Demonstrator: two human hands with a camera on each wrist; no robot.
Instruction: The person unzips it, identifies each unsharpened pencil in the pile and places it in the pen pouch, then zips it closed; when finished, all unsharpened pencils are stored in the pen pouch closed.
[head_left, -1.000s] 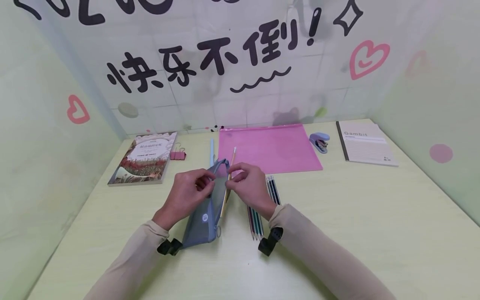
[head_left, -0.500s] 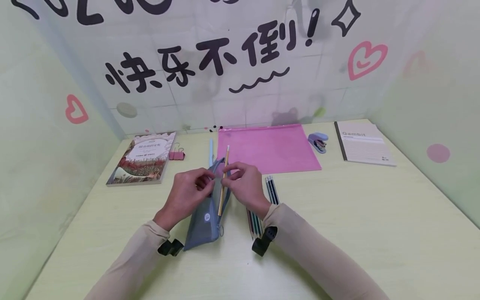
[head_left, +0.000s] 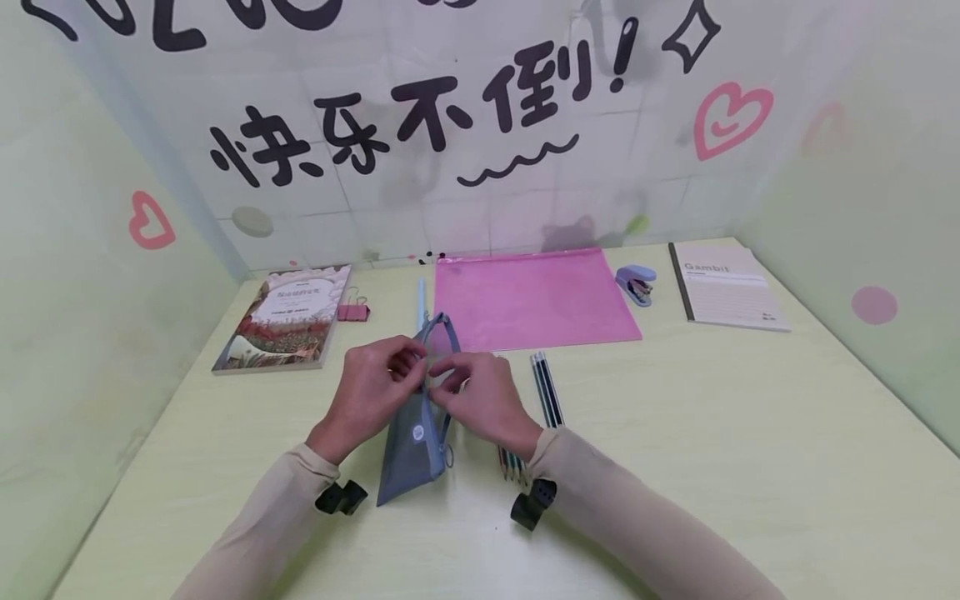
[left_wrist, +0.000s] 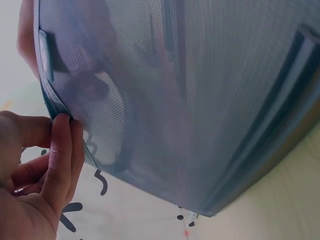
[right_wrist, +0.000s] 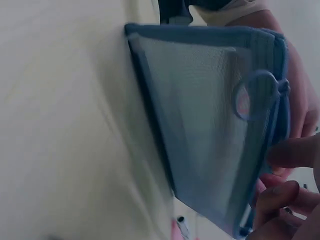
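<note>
A blue mesh pencil case [head_left: 412, 450] stands on its edge, with its zipped opening upward and its ring pull [right_wrist: 257, 95] dangling at the near end. My left hand [head_left: 375, 387] pinches the opening's rim; in the left wrist view, thumb and fingertips [left_wrist: 61, 135] meet on that edge. At the same opening, my right hand [head_left: 480, 392] has bent fingers, with fingertips [right_wrist: 282, 155] right at the rim. I cannot tell whether they grip anything. Long dark shapes show through the mesh along the bottom in the left wrist view. No yellow pencil shows above the rim.
Several striped pencils [head_left: 547, 387] and several more pencils [head_left: 513, 467] lie beside and partly under my right wrist. Behind are a pink zip folder [head_left: 536, 300], a stapler [head_left: 636, 283], a notebook [head_left: 731, 287], a book [head_left: 285, 321], a binder clip [head_left: 354, 312] and a slim light-blue stick [head_left: 422, 296].
My right hand has carried a yellow pencil leftward over the case's opening and lowered; the pencil has gone from sight there. The left hand keeps its pinch, and the case has swung slightly.
</note>
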